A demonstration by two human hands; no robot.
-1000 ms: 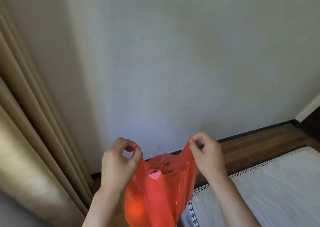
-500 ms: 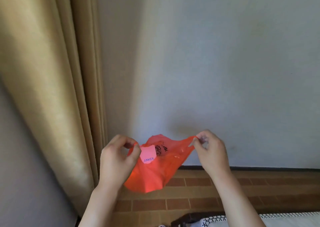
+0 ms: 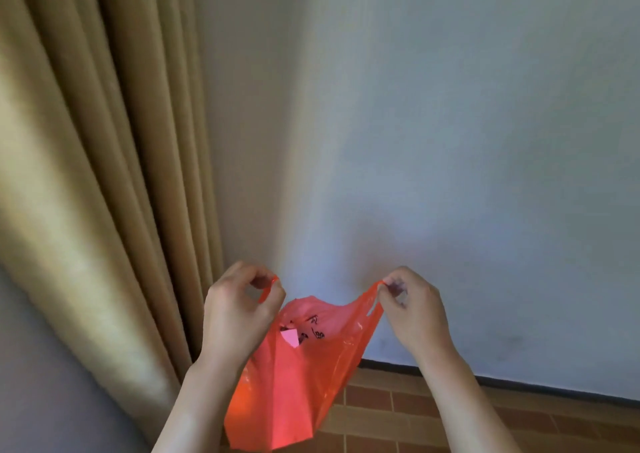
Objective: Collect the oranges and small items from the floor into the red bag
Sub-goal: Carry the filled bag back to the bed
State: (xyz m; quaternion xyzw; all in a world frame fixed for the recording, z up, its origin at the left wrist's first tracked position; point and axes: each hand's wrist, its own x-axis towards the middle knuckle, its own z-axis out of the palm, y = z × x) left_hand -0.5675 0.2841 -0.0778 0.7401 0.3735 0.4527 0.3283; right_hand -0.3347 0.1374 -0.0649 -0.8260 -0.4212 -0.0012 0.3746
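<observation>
We see the red bag (image 3: 298,376) held up in the air btwn both hands, in front of a pale wall (image 3: 450,141) and well above the brick-pattern floor (image 3: 433,418). The left hand (image 3: 235,317) has its thumb & forefinger curled together, pinching the bag's left handle loop at the top; the other fingers are folded in behind. The right hand (image 3: 412,310) does the same w/ the right handle, fingertips clamped on the thin strip of plastic. The two handles are pulled apart, so the mouth of the bag sags open btwn the hands and the body hangs down, creased, toward the lower edge of the view. Some dark handwriting shows thru the plastic near the top, too blurred for us to read. A small pink card or tag (image 3: 290,337) shows thru the plastic just beside the left hand. A tan curtain (image 3: 104,175) hangs in folds on the left, its edge just behind the left forearm. A dark baseboard (image 3: 519,383) runs along the foot of the wall.
</observation>
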